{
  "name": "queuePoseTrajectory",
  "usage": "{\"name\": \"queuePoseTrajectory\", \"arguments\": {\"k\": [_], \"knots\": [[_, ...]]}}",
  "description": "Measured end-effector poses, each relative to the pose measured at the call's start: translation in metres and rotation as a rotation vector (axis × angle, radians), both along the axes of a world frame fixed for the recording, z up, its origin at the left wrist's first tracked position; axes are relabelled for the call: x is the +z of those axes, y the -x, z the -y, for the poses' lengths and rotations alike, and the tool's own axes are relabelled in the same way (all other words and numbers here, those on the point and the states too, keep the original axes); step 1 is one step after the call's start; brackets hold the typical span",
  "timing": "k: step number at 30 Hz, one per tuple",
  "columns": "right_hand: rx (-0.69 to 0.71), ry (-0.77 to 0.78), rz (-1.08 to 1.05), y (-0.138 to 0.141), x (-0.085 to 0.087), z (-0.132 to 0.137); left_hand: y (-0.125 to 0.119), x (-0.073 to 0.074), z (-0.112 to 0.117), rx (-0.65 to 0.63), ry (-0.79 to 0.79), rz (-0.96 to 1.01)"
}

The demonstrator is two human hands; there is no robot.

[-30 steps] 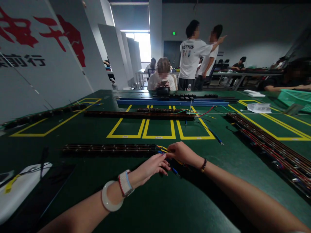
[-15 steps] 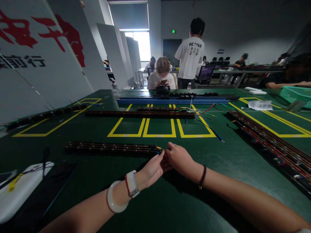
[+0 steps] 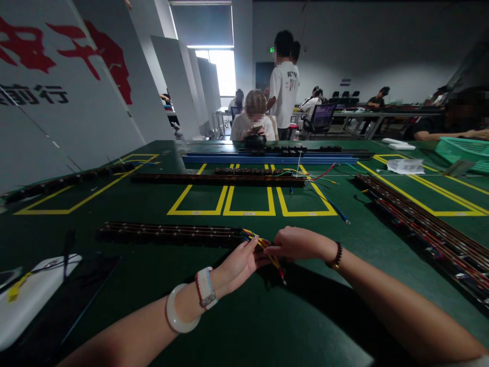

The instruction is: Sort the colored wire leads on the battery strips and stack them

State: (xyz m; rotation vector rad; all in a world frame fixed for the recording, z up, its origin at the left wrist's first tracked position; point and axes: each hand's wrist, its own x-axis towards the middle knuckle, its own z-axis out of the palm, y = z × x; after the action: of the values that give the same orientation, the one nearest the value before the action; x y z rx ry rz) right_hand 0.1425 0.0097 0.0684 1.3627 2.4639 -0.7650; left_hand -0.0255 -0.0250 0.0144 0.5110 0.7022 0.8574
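A long dark terminal strip point(image 3: 171, 233) lies across the green table in front of me. Coloured wires point(image 3: 263, 245) stick out of its right end, yellow, blue and red among them. My left hand point(image 3: 239, 265), with a white bangle and a woven band on the wrist, pinches the wires close to the strip's end. My right hand point(image 3: 296, 243), with a bead bracelet, has its fingers closed on the same wire bundle just to the right, and the wire tips hang below it.
More long strips lie farther back point(image 3: 217, 179) and along the right side point(image 3: 420, 224). Loose wires point(image 3: 324, 196) trail across yellow floor-style markings. A white tray point(image 3: 30, 295) sits at the near left. A green basket point(image 3: 464, 153) stands far right. People sit and stand behind the table.
My right hand has slid to the right along the wires, drawing them out from the strip's end. A standing person in the background has walked left.
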Motion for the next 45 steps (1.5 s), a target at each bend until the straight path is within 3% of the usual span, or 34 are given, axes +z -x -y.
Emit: {"name": "queuePoseTrajectory", "arguments": {"k": [2, 4, 7, 11, 19, 22, 26, 28, 32, 35, 37, 40, 43, 45], "knots": [[-0.001, 0.231, -0.079, -0.004, -0.002, -0.005, 0.000, 0.000, 0.000, 0.003, -0.004, -0.003], [-0.020, 0.333, -0.148, -0.008, -0.005, -0.010, 0.000, -0.003, -0.001, 0.004, -0.024, -0.002], [-0.042, 0.330, -0.181, -0.014, -0.009, -0.019, 0.000, -0.007, -0.002, -0.012, -0.040, -0.018], [-0.069, 0.169, -0.161, -0.017, -0.010, -0.024, 0.001, -0.009, -0.003, -0.026, -0.034, -0.043], [-0.050, 0.293, -0.174, -0.017, -0.011, -0.024, 0.002, -0.001, -0.002, -0.055, -0.007, -0.018], [-0.105, 0.143, -0.197, -0.024, -0.010, -0.033, 0.003, 0.001, -0.001, -0.076, -0.015, -0.049], [-0.153, -0.301, -0.176, -0.028, -0.017, -0.046, 0.005, -0.006, -0.005, -0.109, 0.000, -0.035], [-0.142, -0.449, -0.154, -0.025, -0.026, -0.051, 0.007, -0.012, -0.007, -0.108, 0.014, 0.008], [-0.153, -0.523, -0.049, -0.014, -0.046, -0.056, 0.009, -0.022, -0.010, -0.123, 0.012, 0.060], [-0.115, -0.594, 0.052, -0.010, -0.049, -0.056, 0.008, -0.022, -0.010, -0.113, 0.003, 0.042], [-0.034, -0.654, 0.083, -0.011, -0.042, -0.050, 0.007, -0.018, -0.009, -0.105, 0.002, 0.023], [0.034, -0.726, 0.064, -0.014, -0.017, -0.033, 0.006, -0.012, -0.007, -0.099, 0.016, 0.019], [0.029, -0.550, -0.008, -0.013, 0.013, -0.008, 0.005, -0.008, -0.005, -0.075, 0.030, 0.032], [0.105, -0.382, -0.012, -0.009, 0.025, 0.009, 0.006, -0.008, -0.005, -0.065, 0.036, 0.015]]}}
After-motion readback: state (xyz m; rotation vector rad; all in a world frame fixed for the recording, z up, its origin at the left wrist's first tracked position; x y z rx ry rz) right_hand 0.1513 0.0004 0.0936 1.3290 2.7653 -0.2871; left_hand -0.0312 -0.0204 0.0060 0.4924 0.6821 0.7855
